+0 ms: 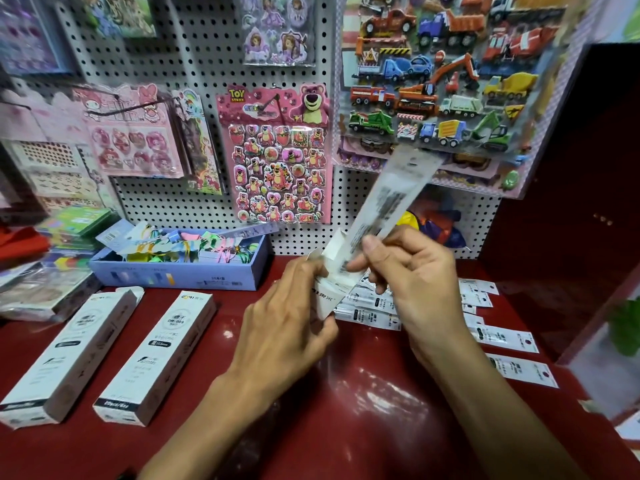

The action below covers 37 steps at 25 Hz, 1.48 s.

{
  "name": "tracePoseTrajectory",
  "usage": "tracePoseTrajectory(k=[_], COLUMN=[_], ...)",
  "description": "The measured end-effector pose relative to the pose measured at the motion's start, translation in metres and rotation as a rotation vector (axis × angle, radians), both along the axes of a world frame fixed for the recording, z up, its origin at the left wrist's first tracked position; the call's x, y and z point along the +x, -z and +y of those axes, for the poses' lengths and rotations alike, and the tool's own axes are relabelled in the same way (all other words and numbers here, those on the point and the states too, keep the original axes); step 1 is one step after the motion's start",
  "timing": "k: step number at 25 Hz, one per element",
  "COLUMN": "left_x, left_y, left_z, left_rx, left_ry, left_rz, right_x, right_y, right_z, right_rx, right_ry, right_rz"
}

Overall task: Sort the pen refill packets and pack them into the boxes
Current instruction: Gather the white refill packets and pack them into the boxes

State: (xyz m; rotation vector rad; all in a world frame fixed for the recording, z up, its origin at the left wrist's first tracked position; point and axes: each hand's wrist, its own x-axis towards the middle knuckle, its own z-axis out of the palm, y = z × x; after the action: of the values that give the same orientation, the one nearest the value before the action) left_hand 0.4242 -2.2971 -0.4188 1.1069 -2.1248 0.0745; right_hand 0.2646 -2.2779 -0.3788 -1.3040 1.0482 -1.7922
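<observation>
My left hand (287,320) grips a small white box (327,299) with its top flap open, held above the red table. My right hand (408,271) pinches a long clear refill packet (391,202), blurred, whose lower end is at the box's open mouth while its upper end sticks up to the right. Several more refill packets (374,306) lie on the table behind my hands, and others (509,341) lie spread to the right. Two long white boxes (69,355) (156,358) lie side by side on the left of the table.
A blue tray (180,271) of colourful items stands at the back left against the pegboard (194,57). Sticker sheets hang on the pegboard. Stacked stationery (41,292) sits at the far left. A dark red cabinet (571,202) rises at the right.
</observation>
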Motion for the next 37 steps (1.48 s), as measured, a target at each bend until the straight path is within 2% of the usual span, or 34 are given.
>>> tracePoseTrajectory(k=[4, 5, 9, 12, 14, 17, 22, 28, 33, 37], left_x=[0.001, 0.002, 0.002, 0.001, 0.001, -0.001, 0.001, 0.005, 0.002, 0.004], left_y=[-0.001, -0.001, -0.002, -0.002, -0.002, -0.001, 0.004, 0.005, 0.003, 0.005], left_z=[-0.001, -0.001, 0.000, 0.000, 0.000, 0.000, -0.002, 0.000, 0.004, 0.000], left_rx=[0.018, 0.019, 0.019, 0.017, 0.013, 0.015, -0.008, 0.015, -0.013, 0.002], left_ry=[-0.017, -0.019, -0.001, 0.006, 0.002, 0.016, -0.011, 0.022, 0.067, 0.085], left_rz=[0.045, 0.049, 0.027, 0.020, 0.018, 0.022, -0.007, 0.052, 0.096, 0.072], right_x=[-0.005, -0.008, -0.010, -0.010, -0.010, -0.010, -0.013, -0.012, -0.006, -0.002], right_y=[0.004, 0.003, -0.004, -0.003, -0.003, -0.005, 0.005, -0.007, -0.006, -0.006], right_z=[0.001, 0.001, 0.002, 0.001, 0.002, 0.004, -0.002, 0.004, 0.006, 0.003], right_rx=[0.008, 0.008, -0.039, 0.058, 0.099, 0.021, 0.161, 0.196, 0.282, 0.406], right_ry=[0.119, 0.144, 0.203, 0.221, 0.180, 0.183, 0.250, 0.026, -0.008, -0.038], right_rz=[0.374, 0.415, 0.363, 0.464, 0.465, 0.410, 0.786, 0.891, 1.066, 1.133])
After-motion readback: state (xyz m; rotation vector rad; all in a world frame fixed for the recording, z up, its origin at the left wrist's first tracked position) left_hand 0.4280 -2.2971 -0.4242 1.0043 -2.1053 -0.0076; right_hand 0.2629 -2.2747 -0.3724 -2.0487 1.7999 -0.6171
